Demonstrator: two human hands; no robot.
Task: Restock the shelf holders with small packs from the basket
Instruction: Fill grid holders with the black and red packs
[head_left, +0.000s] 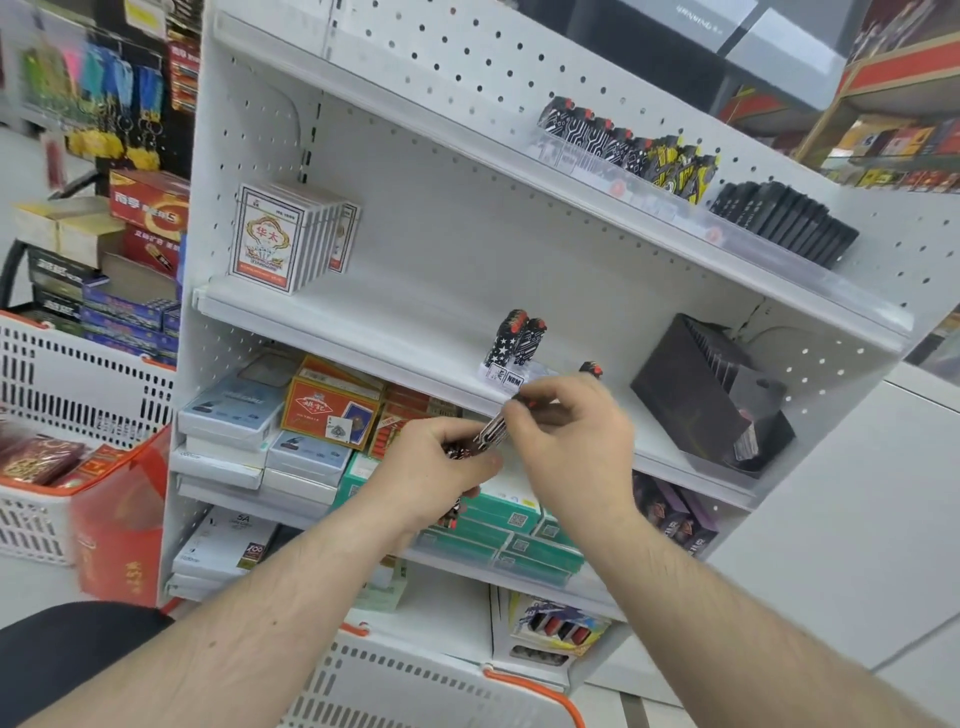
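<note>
My left hand (441, 462) grips a bunch of small black-and-white patterned packs with red tops (460, 451) in front of the middle shelf. My right hand (571, 441) pinches one pack (496, 428) of that bunch by its upper end. On the middle shelf stands a clear holder (511, 376) with two matching packs (519, 338) upright in it, and another pack (591, 369) shows just behind my right hand. A white basket with orange handles (415, 680) sits low in front of me.
The upper shelf (519, 171) carries a row of patterned packs (628, 148) and black packs (784, 223). Playing-card boxes (291, 236) stand at the middle shelf's left, a black display box (711, 395) at its right. Another white basket (67, 395) and a red bag (119, 525) sit left.
</note>
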